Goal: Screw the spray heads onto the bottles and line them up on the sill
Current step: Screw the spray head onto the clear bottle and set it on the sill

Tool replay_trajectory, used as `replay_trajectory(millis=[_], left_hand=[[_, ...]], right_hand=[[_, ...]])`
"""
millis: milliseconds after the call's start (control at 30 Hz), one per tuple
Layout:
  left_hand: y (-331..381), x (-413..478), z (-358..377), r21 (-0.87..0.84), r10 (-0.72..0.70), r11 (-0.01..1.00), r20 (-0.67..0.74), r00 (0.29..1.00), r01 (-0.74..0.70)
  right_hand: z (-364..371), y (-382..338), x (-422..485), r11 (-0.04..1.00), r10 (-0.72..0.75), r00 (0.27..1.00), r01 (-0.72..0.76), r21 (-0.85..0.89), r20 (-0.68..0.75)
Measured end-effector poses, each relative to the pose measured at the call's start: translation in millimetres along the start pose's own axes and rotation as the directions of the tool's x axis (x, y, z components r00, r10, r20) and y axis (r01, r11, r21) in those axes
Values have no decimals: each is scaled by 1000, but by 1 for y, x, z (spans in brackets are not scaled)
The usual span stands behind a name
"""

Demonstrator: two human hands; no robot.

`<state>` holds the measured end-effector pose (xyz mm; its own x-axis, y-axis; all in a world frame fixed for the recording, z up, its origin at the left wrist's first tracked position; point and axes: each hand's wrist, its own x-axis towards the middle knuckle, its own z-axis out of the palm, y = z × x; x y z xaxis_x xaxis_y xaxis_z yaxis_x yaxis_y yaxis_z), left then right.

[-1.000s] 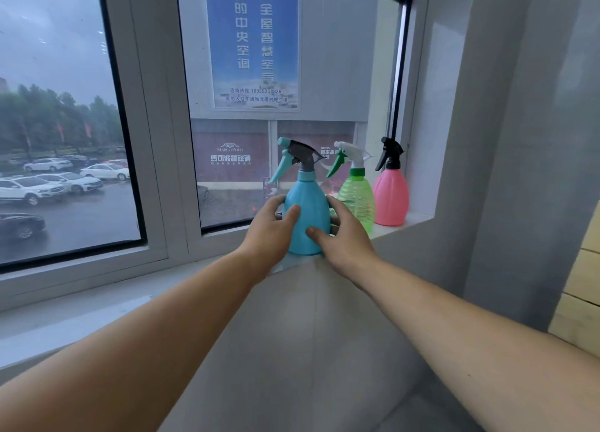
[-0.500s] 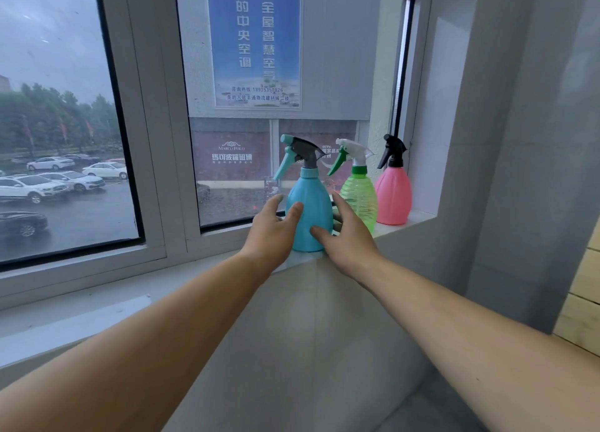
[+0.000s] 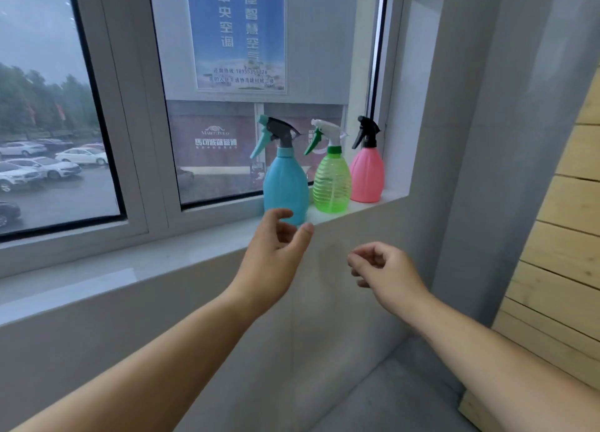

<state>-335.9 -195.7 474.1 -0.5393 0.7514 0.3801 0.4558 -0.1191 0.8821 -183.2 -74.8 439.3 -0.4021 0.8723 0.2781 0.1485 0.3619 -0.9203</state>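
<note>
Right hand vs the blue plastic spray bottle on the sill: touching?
Apart. The head view shows the right hand below the sill edge, fingers loosely curled, with bare grey wall between it and the blue plastic spray bottle.

White window sill point(image 3: 130, 262) holding three spray bottles.
A blue bottle point(image 3: 285, 184), green bottle point(image 3: 331, 184) and pink bottle point(image 3: 367, 175) stand upright in a row at its right end, each with a spray head on.

Blue bottle point(image 3: 285, 184) base behind left hand point(image 3: 272, 256)
</note>
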Motion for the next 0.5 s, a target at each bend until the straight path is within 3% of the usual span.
replay_trajectory(millis=[100,267,500], left_hand=[[-26,-18,19,5,-112,994,193,975,113],[-89,-47,54,99,-364,930,389,846,355],[-193,-80,80,315,-587,810,446,676,495]], right_hand=[[-11,26,-23,997,72,996,-72,-8,47],[-16,91,-49,978,202,976,-196,-72,85],[12,189,-78,922,372,915,-345,-174,156]])
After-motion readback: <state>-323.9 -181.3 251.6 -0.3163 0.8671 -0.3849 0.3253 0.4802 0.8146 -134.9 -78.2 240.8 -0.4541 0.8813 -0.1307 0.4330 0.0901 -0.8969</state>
